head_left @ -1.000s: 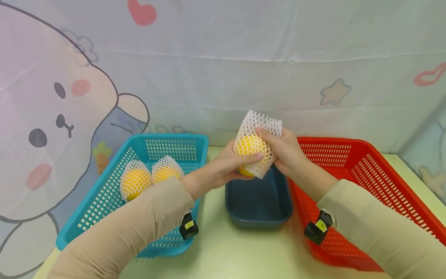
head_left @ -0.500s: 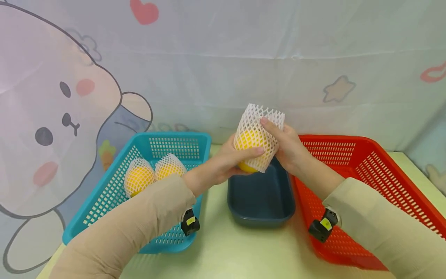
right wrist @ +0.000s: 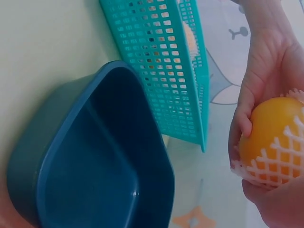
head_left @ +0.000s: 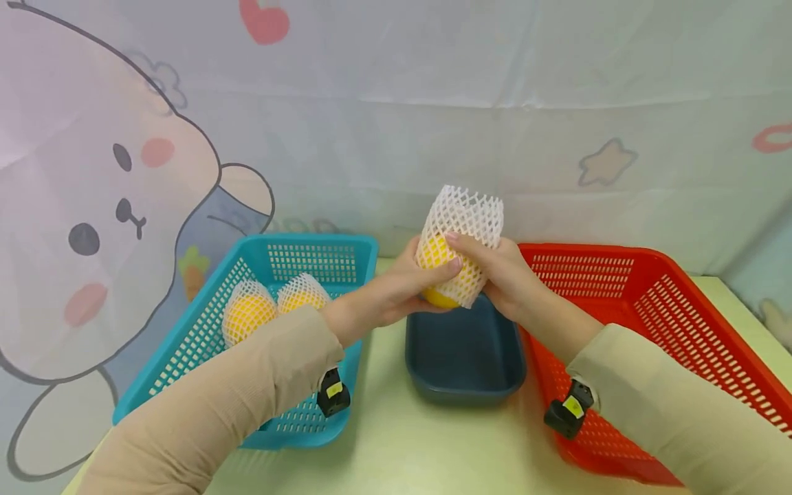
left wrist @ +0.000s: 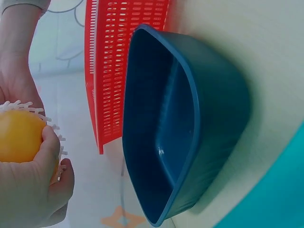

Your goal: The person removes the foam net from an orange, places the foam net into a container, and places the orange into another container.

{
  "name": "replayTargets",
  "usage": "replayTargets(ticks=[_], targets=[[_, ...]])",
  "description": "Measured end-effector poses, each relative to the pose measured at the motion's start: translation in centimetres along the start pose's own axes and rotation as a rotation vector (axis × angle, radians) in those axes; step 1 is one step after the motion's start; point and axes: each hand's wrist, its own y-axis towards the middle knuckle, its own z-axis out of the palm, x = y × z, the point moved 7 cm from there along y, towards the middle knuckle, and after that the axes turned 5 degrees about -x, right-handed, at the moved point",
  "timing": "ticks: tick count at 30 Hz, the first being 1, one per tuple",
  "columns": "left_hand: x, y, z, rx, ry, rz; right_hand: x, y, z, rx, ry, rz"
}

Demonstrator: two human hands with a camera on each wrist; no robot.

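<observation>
Above the dark blue tub, both hands hold a round yellow-orange fruit (head_left: 441, 298) partly inside a white foam net sleeve (head_left: 463, 210). My left hand (head_left: 396, 292) grips the fruit from the left, its thumb laid across the front. From the other side my right hand (head_left: 509, 275) grips the sleeve, with its thumb pressed on the netting over the fruit. The sleeve's upper end stands up loose past the fruit. A bare lower end of the fruit (right wrist: 266, 116) sticks out of the netting in the right wrist view.
A teal basket (head_left: 309, 238) on the left holds a netted yellow fruit (head_left: 249, 317) and another netted fruit (head_left: 302, 298) beside it. Below the hands stands the dark blue tub (head_left: 465, 394). A red basket (head_left: 588, 251) is on the right. Behind the table hangs a printed cloth (head_left: 396, 144).
The right thumb has shifted down along the netting, nearer the left thumb. More loose sleeve stands above the fruit than a second ago. Both hands keep their hold.
</observation>
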Motion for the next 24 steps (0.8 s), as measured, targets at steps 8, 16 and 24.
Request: replayTargets(ticks=[8,16,24], targets=[[0.27,-0.18,-0.02,0.023,0.014,-0.015,0.04,-0.10,-0.19,-0.030,-0.004,-0.033],[0.34,-0.42,0.16,0.050,0.020,-0.022,0.31,-0.18,-0.59,-0.068,-0.016,-0.027],[0.14,-0.42,0.31,0.080,0.023,0.010,0.90,-0.21,-0.76,-0.085,-0.039,-0.037]])
